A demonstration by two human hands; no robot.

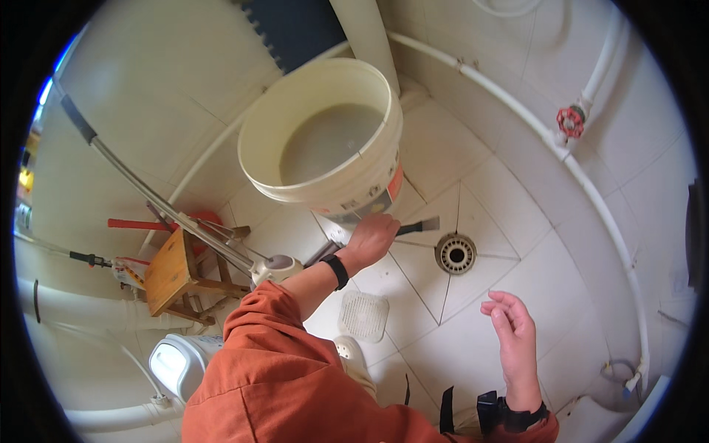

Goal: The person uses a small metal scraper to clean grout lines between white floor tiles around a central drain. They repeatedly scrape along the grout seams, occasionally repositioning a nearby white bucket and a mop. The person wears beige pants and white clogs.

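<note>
My left hand point(372, 239) is closed around the dark handle of a flat scraper or brush point(421, 226), whose pale end points right, towards a round floor drain point(455, 253). Just beyond this hand stands a big cream plastic bucket point(327, 191), partly filled with cloudy greyish liquid point(332, 144). Its outside bears a printed label. My right hand point(512, 326) hovers over the tiles below and right of the drain, fingers slightly curled and apart, holding nothing. Whether the tool's pale end touches the floor cannot be told.
To the left are a small wooden stool point(169, 271), a mop with a long metal pole point(138, 183) and a white lidded bin point(171, 365). A pale perforated plate point(364, 315) lies near my shoe. White pipes point(498, 91) and a red valve wheel point(570, 122) line the right wall.
</note>
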